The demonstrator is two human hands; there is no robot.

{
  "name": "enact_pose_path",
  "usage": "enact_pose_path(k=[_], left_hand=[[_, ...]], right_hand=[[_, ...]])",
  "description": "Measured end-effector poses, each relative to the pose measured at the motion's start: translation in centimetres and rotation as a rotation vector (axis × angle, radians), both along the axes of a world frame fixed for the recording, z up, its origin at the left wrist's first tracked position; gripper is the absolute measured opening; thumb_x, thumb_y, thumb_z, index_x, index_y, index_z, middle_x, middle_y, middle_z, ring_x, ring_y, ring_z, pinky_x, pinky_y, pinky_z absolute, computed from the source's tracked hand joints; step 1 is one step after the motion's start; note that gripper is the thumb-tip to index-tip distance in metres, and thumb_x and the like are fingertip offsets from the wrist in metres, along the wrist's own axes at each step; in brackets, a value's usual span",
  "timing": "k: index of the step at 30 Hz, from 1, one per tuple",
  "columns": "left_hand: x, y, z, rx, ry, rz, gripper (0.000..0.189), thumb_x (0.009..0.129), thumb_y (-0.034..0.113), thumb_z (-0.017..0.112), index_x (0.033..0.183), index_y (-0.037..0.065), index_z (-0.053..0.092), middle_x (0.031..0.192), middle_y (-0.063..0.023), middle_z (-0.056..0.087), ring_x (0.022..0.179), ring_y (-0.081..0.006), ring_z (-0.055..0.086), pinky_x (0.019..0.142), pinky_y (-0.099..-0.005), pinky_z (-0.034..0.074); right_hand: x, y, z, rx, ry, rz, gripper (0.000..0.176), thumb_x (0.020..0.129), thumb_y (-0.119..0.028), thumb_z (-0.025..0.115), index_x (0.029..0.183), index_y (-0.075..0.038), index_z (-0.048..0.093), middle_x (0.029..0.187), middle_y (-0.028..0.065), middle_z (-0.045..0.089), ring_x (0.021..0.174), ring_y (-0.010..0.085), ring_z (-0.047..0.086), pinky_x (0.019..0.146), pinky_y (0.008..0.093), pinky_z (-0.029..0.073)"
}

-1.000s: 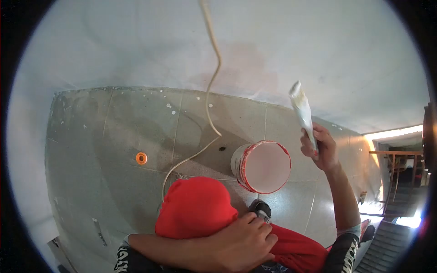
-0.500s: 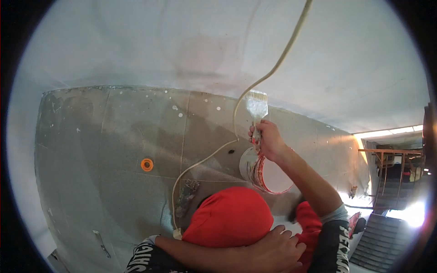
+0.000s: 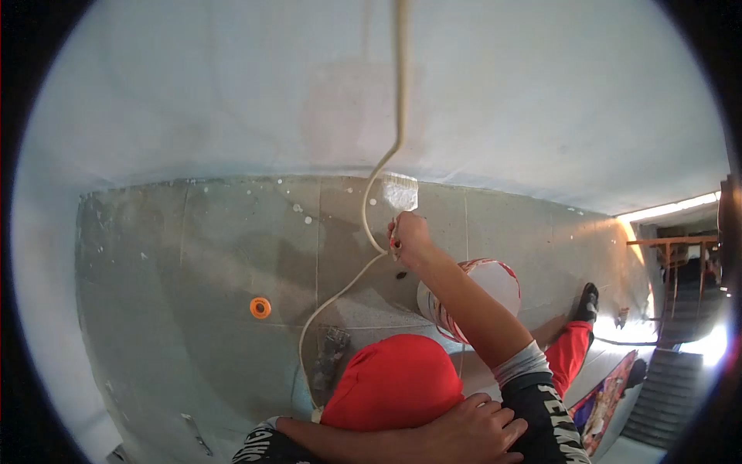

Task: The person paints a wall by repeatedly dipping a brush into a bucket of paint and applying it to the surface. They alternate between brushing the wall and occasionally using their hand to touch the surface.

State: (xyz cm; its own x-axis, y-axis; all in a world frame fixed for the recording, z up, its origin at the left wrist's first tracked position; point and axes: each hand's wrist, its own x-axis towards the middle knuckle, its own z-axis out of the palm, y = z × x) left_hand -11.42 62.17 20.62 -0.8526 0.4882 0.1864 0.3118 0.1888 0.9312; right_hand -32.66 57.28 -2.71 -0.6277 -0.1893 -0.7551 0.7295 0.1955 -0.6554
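Observation:
My right hand [image 3: 410,236] is closed around the handle of a wide flat paintbrush [image 3: 401,195]. The brush points up toward the wall, its bristle end where the floor meets the wall. Below that forearm stands a white bucket [image 3: 498,284] with red smears on its rim, partly hidden by my arm. My left hand [image 3: 483,424] lies across my bent knee in red trousers [image 3: 393,379], holding nothing, with its fingers loosely apart. A pale cable [image 3: 367,205] hangs down in front of the wall and passes close to the brush.
An orange ring-shaped roll [image 3: 260,308] lies on the grey tiled floor [image 3: 216,255]. Beside my knee is a dusty dark object [image 3: 332,356]. My shod foot [image 3: 589,301] is out to the right, near a patterned cloth [image 3: 607,406]. White paint spots mark the floor.
My right hand and the paintbrush have moved left, away from above the bucket. The view has shifted, and my foot on the right now shows. My left hand stays across my knee.

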Motion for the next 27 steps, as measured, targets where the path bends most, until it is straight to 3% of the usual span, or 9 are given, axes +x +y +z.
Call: enact_pose_path(k=[8, 14, 18, 23, 27], left_hand=[[-1.0, -0.1, -0.4, 0.052, -0.006, 0.044, 0.042, 0.090, 0.044, 0.062, 0.097, 0.002, 0.062, 0.095, -0.0164, 0.066, 0.096, -0.0332, 0.062, 0.087, -0.0449, 0.045], [-0.6, 0.5, -0.5, 0.103, 0.024, 0.072, 0.042, 0.090, 0.044, 0.062, 0.100, 0.003, 0.061, 0.095, -0.0172, 0.066, 0.097, -0.0336, 0.062, 0.086, -0.0453, 0.045], [-0.3, 0.8, -0.7, 0.100, 0.032, 0.066, 0.041, 0.090, 0.043, 0.062, 0.100, 0.003, 0.061, 0.095, -0.0174, 0.066, 0.097, -0.0335, 0.062, 0.086, -0.0456, 0.045], [0.2, 0.9, -0.6, 0.046, 0.005, 0.045, 0.044, 0.090, 0.043, 0.062, 0.103, 0.002, 0.061, 0.100, -0.0179, 0.066, 0.099, -0.0332, 0.062, 0.087, -0.0458, 0.045], [0.1, 0.5, 0.1, 0.069, -0.008, 0.063, 0.046, 0.091, 0.044, 0.062, 0.107, 0.001, 0.062, 0.104, -0.0190, 0.066, 0.102, -0.0340, 0.061, 0.089, -0.0458, 0.045]], right_hand=[[-1.3, -0.2, 0.0, -0.037, 0.155, 0.068, 0.012, 0.090, -0.012, 0.042, 0.093, -0.005, 0.052, 0.076, 0.0064, 0.055, 0.062, 0.0152, 0.052, 0.050, 0.0322, 0.041], [0.3, 1.2, 5.9, -0.144, 0.306, 0.052, 0.011, 0.090, -0.011, 0.042, 0.096, -0.006, 0.049, 0.076, 0.0061, 0.054, 0.062, 0.0126, 0.050, 0.047, 0.0298, 0.040], [0.5, 1.2, 3.9, -0.133, 0.274, 0.047, 0.014, 0.091, -0.011, 0.043, 0.096, -0.001, 0.051, 0.073, 0.0056, 0.052, 0.058, 0.0137, 0.047, 0.046, 0.0314, 0.038], [-1.9, 0.0, 1.5, -0.128, -0.073, -0.001, 0.014, 0.094, -0.013, 0.040, 0.091, -0.003, 0.049, 0.071, 0.0050, 0.049, 0.054, 0.0152, 0.046, 0.042, 0.0305, 0.034], [-3.0, -0.1, 2.9, -0.101, 0.029, 0.035, 0.006, 0.091, -0.010, 0.042, 0.089, -0.006, 0.046, 0.075, 0.0054, 0.049, 0.059, 0.0124, 0.045, 0.043, 0.0273, 0.033]])
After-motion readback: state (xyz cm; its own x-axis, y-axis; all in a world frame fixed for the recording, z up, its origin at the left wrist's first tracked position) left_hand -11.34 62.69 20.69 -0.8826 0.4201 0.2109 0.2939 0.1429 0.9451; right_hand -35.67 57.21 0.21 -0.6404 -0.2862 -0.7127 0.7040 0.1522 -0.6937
